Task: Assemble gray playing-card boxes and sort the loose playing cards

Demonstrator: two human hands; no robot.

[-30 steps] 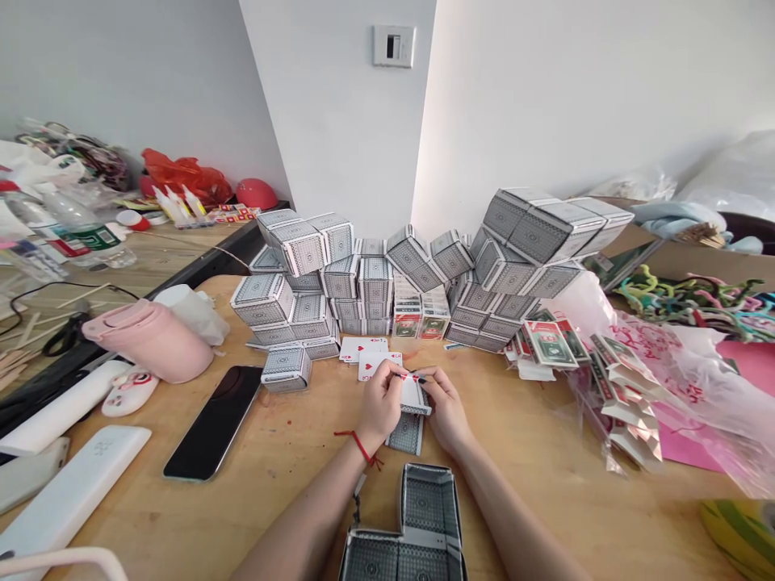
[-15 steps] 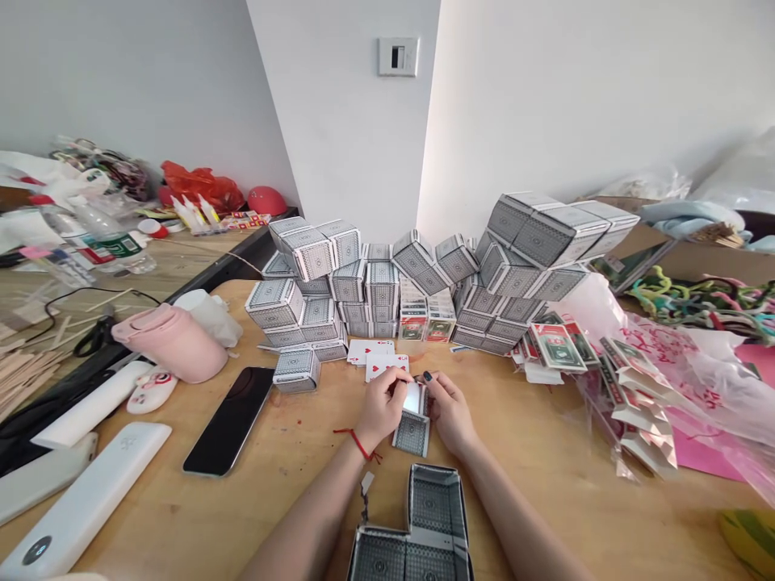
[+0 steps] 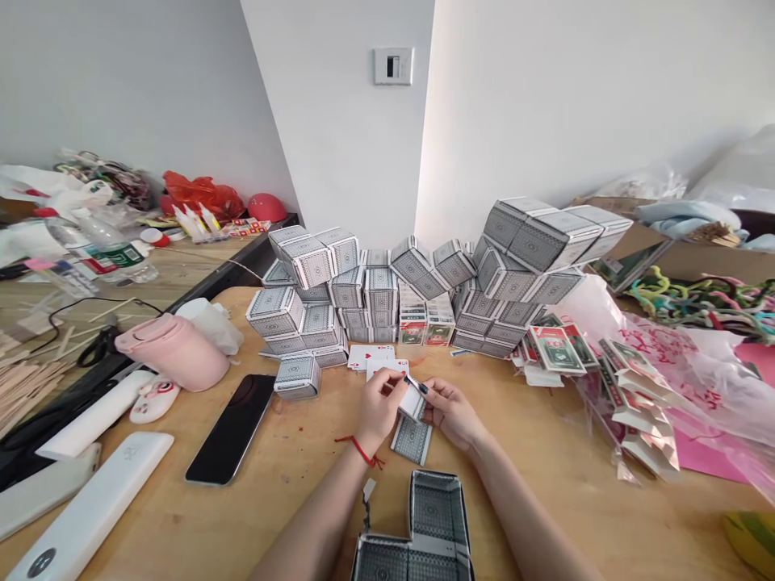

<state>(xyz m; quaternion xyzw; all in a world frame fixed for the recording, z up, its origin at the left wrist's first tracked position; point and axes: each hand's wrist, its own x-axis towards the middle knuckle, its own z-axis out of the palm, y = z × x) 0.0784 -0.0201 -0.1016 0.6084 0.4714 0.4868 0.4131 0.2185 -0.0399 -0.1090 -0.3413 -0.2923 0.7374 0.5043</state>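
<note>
Between my two hands is a playing card, tilted, its pale side showing and its upper end bent. My left hand is closed at the card's upper left, fingertips pinched on it. On the right edge my right hand grips the same card between thumb and fingers. Just below lies a grey-patterned card piece; whether it joins the held card I cannot tell. Face-up heart cards lie beyond my left hand. Nearest me stands an L-shaped card block, between my forearms.
A wall of stacked card blocks spans the back, taller at right. At left are a black phone, a pink cup and a white power bank. Card boxes and a plastic bag lie right.
The held card has turned, showing more of its pale side. My right hand has shifted slightly right and down. The whole view has dropped a little, with the blocks standing as before.
</note>
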